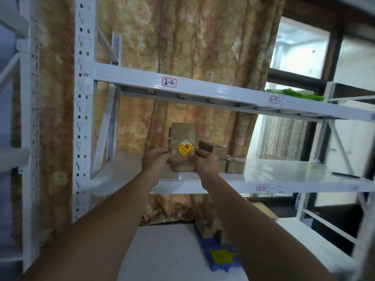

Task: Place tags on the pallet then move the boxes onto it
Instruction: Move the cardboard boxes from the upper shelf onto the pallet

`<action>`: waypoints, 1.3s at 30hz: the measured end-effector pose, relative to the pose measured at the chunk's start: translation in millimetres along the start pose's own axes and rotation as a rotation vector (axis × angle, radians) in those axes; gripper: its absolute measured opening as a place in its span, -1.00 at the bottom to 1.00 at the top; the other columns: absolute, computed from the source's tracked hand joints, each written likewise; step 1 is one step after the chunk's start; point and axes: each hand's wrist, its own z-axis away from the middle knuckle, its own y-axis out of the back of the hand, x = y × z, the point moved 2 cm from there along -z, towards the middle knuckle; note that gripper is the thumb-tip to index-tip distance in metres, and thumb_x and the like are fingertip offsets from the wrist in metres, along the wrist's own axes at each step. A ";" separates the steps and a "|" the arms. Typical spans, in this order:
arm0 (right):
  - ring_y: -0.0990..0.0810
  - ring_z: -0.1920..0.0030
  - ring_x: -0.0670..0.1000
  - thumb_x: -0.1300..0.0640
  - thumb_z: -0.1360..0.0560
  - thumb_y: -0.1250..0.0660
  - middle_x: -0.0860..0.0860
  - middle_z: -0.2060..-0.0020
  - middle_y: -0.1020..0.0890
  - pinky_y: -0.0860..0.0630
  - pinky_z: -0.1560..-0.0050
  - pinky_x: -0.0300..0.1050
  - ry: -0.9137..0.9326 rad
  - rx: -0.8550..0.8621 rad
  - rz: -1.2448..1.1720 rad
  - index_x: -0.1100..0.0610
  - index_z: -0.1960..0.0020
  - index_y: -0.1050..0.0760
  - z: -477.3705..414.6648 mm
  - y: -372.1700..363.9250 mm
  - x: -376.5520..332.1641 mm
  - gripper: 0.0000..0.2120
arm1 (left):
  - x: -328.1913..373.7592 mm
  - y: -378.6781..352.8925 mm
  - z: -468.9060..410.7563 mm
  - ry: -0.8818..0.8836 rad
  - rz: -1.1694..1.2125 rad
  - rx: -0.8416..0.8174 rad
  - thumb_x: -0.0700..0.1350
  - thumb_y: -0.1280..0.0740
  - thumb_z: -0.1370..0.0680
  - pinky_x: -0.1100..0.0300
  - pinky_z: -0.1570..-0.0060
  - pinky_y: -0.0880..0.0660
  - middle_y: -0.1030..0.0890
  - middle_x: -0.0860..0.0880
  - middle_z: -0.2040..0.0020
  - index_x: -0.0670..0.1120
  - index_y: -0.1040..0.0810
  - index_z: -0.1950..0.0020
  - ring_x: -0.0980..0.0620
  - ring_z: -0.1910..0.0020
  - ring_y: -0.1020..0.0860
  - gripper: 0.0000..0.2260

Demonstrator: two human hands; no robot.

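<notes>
Box (182, 134) stands on end on the shelf (284, 172), long axis vertical, stickered face toward the camera. Left grip (156, 159) clamps its left edge and right grip (205, 161) its right edge, both grasping the box. Can't tell if its base is lifted. More boxes (225, 159) sit just to its right. The pallet (203, 243) with a yellow tag (220, 256) is on the floor below.

Two arms in shot, both bare. The left arm (113, 216) shows uncovered skin from the wrist right down to the bottom edge of the frame, and the right arm (249, 216) is just the same. Both forearms look smooth and broaden toward the camera. The left hand (156, 159) is bare, knuckles softly rounded. The right hand (205, 162) is bare too, and there the finer detail is lost in blur.
</notes>
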 end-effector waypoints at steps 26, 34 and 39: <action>-0.68 0.16 -0.01 0.30 -0.42 -0.49 -0.01 0.20 -0.75 -0.61 0.11 -0.11 -0.264 0.191 0.168 0.00 0.05 -0.74 33.2 486.4 136.3 -0.78 | -142.2 -404.7 234.8 0.400 -0.059 -0.311 -0.28 -0.57 -0.39 0.14 0.23 -0.61 -0.72 -0.19 0.03 -0.17 -0.69 0.06 -0.11 0.07 -0.70 -0.83; -0.70 0.08 0.08 0.18 -0.39 -0.58 0.08 0.13 -0.72 -0.65 -0.11 0.03 -0.495 0.054 0.307 0.16 -0.05 -0.72 14.9 459.7 207.6 -0.77 | -199.9 -385.0 230.6 0.618 -0.143 -0.299 -0.40 -0.38 -0.54 -0.04 -0.12 -0.56 -0.60 -0.27 -0.21 -0.34 -0.53 -0.16 -0.19 -0.09 -0.60 -0.79; -0.71 0.11 0.08 0.19 -0.41 -0.57 0.09 0.19 -0.71 -0.66 -0.09 0.02 -0.526 -0.012 0.293 0.16 0.00 -0.71 -13.7 414.9 242.6 -0.83 | -230.1 -356.6 192.9 0.634 -0.193 -0.193 -0.36 -0.46 -0.49 -0.08 -0.04 -0.62 -0.64 -0.29 -0.14 -0.29 -0.59 -0.01 -0.22 -0.07 -0.63 -0.87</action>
